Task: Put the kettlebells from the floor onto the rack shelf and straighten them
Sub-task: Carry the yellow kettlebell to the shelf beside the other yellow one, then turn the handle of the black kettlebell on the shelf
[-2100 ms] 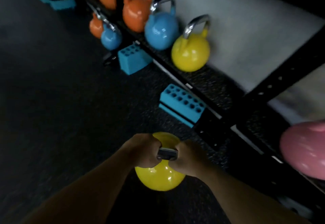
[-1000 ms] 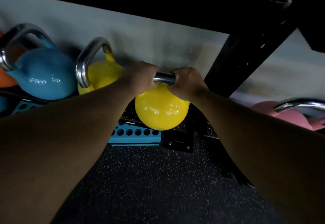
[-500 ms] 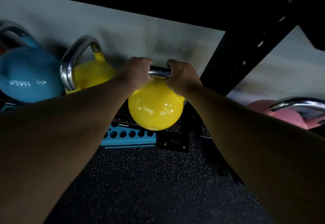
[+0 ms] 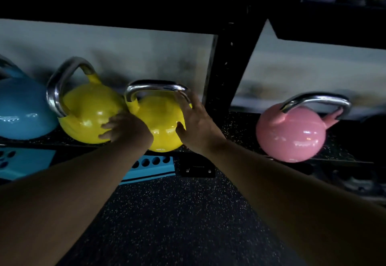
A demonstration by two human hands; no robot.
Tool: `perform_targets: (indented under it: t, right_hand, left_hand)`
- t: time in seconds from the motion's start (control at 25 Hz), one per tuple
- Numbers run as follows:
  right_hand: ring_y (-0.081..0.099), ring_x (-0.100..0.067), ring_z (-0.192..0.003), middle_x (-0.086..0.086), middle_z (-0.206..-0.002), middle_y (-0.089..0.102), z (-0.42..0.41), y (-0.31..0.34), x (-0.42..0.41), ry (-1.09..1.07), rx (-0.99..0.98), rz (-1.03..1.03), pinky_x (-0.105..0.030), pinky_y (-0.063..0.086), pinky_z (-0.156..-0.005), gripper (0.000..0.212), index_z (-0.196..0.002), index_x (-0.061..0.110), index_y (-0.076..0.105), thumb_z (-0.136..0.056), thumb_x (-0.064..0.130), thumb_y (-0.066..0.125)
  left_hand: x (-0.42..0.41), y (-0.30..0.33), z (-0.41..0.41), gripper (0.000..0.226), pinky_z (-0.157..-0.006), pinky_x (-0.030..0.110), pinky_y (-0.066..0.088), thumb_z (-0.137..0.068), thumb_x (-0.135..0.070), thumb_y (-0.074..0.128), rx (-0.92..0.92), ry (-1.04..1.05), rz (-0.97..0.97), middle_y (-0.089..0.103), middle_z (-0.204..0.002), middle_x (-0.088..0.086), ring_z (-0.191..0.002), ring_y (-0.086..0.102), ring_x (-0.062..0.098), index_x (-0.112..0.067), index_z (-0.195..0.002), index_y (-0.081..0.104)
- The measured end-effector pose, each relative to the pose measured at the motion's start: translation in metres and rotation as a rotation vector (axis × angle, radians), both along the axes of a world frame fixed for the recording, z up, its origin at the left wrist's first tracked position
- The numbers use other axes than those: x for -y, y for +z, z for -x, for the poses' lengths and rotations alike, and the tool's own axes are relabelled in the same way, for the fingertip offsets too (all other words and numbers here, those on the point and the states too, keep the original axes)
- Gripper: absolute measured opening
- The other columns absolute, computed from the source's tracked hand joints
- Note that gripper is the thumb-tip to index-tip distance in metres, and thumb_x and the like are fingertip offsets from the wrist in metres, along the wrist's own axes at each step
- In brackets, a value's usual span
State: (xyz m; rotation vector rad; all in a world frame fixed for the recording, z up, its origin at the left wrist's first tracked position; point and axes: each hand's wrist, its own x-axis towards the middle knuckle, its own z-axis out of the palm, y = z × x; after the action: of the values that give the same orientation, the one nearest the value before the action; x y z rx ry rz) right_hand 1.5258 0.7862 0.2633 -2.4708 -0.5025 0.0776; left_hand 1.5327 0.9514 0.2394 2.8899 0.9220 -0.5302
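Two yellow kettlebells stand side by side on the black rack shelf. The right yellow kettlebell sits upright with its steel handle facing me. My left hand presses on its left side, in the gap between the two, with its fingertips lying on the left yellow kettlebell. My right hand cups its right side, fingers spread up by the handle's right post. Nobody holds the handle.
A blue kettlebell stands at the far left of the shelf and a pink kettlebell in the bay to the right. A black upright post divides the bays. Blue perforated blocks lie under the shelf edge on the speckled floor.
The yellow kettlebell came up from the floor and now rests on the shelf beside the other yellow one. Both hands let go of its handle and moved down onto its body.
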Motion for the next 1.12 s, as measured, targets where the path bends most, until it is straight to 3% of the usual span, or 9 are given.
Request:
perform_targets:
  t: [0.12, 0.24, 0.36, 0.56, 0.72, 0.84, 0.96, 1.12]
  right_hand:
    - [0.047, -0.032, -0.128, -0.013, -0.141, 0.046, 0.022, 0.001, 0.051, 0.06, 0.02, 0.008, -0.044, 0.045, -0.104, 0.06, -0.145, 0.018, 0.04, -0.087, 0.011, 0.056]
    - [0.052, -0.031, -0.12, -0.013, -0.131, 0.054, 0.044, 0.003, 0.12, 0.044, 0.04, 0.074, -0.042, 0.048, -0.097, 0.051, -0.138, 0.015, 0.05, -0.088, 0.011, 0.054]
    - [0.056, -0.033, -0.112, -0.013, -0.124, 0.061, 0.066, 0.012, 0.197, -0.042, 0.075, 0.167, -0.042, 0.05, -0.09, 0.044, -0.133, 0.016, 0.054, -0.088, 0.015, 0.054]
    - [0.057, -0.033, -0.108, -0.008, -0.119, 0.063, 0.11, 0.022, 0.357, -0.2, 0.074, 0.306, -0.043, 0.049, -0.091, 0.042, -0.128, 0.022, 0.056, -0.087, 0.023, 0.052]
    - [0.053, -0.029, -0.116, -0.004, -0.127, 0.059, 0.158, 0.031, 0.481, -0.352, 0.03, 0.372, -0.04, 0.042, -0.095, 0.043, -0.133, 0.026, 0.052, -0.09, 0.026, 0.051]
    - [0.052, -0.029, -0.118, -0.004, -0.125, 0.058, 0.178, 0.043, 0.564, -0.459, 0.01, 0.417, -0.041, 0.042, -0.095, 0.041, -0.133, 0.028, 0.051, -0.092, 0.029, 0.05]
    - [0.053, -0.03, -0.119, -0.005, -0.127, 0.059, 0.176, 0.05, 0.625, -0.522, 0.034, 0.424, -0.04, 0.041, -0.094, 0.039, -0.131, 0.027, 0.054, -0.092, 0.028, 0.05]
    - [0.054, -0.034, -0.112, -0.008, -0.121, 0.058, 0.135, 0.049, 0.674, -0.597, 0.025, 0.422, -0.044, 0.043, -0.092, 0.034, -0.128, 0.026, 0.053, -0.095, 0.033, 0.047]
  left_hand:
    - [0.032, 0.008, 0.017, 0.04, -0.097, 0.052, 0.044, -0.09, -0.032, 0.056, -0.125, -0.33, -0.096, 0.053, -0.13, 0.018, -0.12, 0.047, 0.042, -0.008, -0.122, 0.056]
    - [0.087, 0.023, 0.035, 0.026, -0.075, 0.039, 0.047, -0.095, -0.028, 0.051, -0.003, -0.677, 0.0, 0.06, -0.112, 0.015, -0.1, 0.056, 0.036, -0.007, -0.107, 0.06]
    - [0.158, 0.033, 0.046, 0.024, -0.07, 0.036, 0.042, -0.093, -0.025, 0.049, 0.118, -0.893, -0.011, 0.06, -0.11, 0.012, -0.103, 0.057, 0.034, -0.01, -0.11, 0.06]
    - [0.309, 0.05, 0.063, 0.028, -0.089, 0.038, 0.045, -0.09, -0.027, 0.049, 0.22, -1.064, -0.063, 0.062, -0.117, 0.007, -0.113, 0.055, 0.029, -0.015, -0.113, 0.059]
    - [0.424, 0.069, 0.076, 0.032, -0.087, 0.039, 0.042, -0.09, -0.03, 0.049, 0.237, -1.144, -0.055, 0.06, -0.121, 0.008, -0.112, 0.054, 0.03, -0.016, -0.118, 0.057]
    - [0.504, 0.084, 0.076, 0.026, -0.082, 0.038, 0.042, -0.091, -0.028, 0.048, 0.311, -1.191, -0.012, 0.061, -0.119, 0.008, -0.111, 0.055, 0.032, -0.014, -0.111, 0.058]
    - [0.57, 0.088, 0.064, 0.029, -0.085, 0.041, 0.044, -0.092, -0.033, 0.047, 0.357, -1.223, 0.003, 0.06, -0.119, 0.009, -0.111, 0.055, 0.033, -0.014, -0.112, 0.058]
    - [0.629, 0.086, 0.035, 0.045, -0.085, 0.043, 0.043, -0.097, -0.042, 0.043, 0.382, -1.166, 0.059, 0.053, -0.13, 0.014, -0.112, 0.054, 0.037, -0.01, -0.128, 0.049]
